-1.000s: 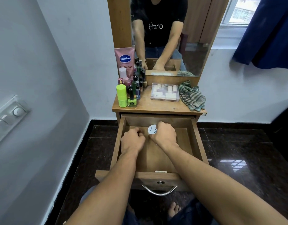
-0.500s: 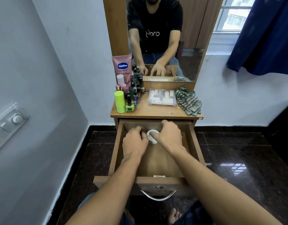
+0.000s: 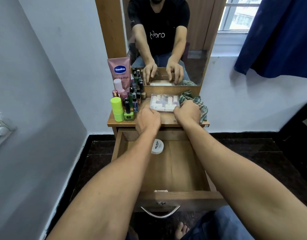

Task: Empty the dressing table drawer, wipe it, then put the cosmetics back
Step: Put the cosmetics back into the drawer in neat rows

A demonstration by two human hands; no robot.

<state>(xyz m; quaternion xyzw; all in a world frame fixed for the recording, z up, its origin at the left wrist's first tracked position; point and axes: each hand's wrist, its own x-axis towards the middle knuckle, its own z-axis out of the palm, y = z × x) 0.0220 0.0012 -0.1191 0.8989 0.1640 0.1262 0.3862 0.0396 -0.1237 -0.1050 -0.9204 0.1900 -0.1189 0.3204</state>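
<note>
since a white tub (image 3: pixel 157 146) lies near the far wall of the open drawer (image 3: pixel 175 172), the putting-back step looks under way, with most cosmetics not yet returned. both hands are on the clear case (image 3: pixel 165 103) at the middle of the table (image 3: pixel 166 119) top: the left hand (image 3: pixel 148 121) curls over its near left corner, the right hand (image 3: pixel 187 111) clasps its near right corner. whether the case is lifted off the wood i cannot tell. next it likely wants lifting level, bringing over the front edge and lowering into the drawer beside the tub, without knocking the bottles (image 3: pixel 133 101) crowded at the left edge. a striped cloth (image 3: pixel 195 99) lies bunched at the right back corner, touching the right hand. the top is brown wood under a mirror (image 3: pixel 197 49); pale walls, a dark glossy floor (image 3: pixel 253 153), a blue curtain (image 3: pixel 279 35) by the window.
</note>
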